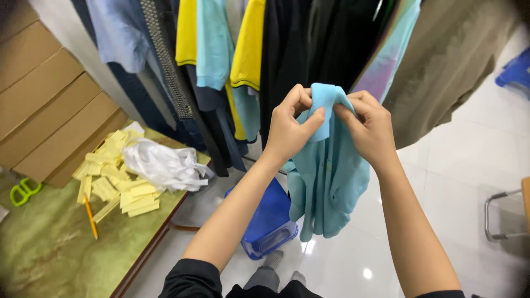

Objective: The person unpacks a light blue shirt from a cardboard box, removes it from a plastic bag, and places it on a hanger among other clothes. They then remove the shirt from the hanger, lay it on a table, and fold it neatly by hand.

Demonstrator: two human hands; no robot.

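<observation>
- Left hand (288,128) and right hand (369,128) pinch the light blue shirt's (326,182) top edge, fingers clenched on the fabric.
- The shirt hangs above the blue stool (269,221), before the hanging clothes (243,60).
- A loosened pinch could likely drop it onto the floor.

Light blue shirt (326,171), yellow paper tags (118,182), blue plastic stool (268,221).

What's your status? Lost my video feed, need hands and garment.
Left hand and right hand both pinching top of light blue shirt. Shirt hanging free over blue stool. Nothing blocking.
</observation>
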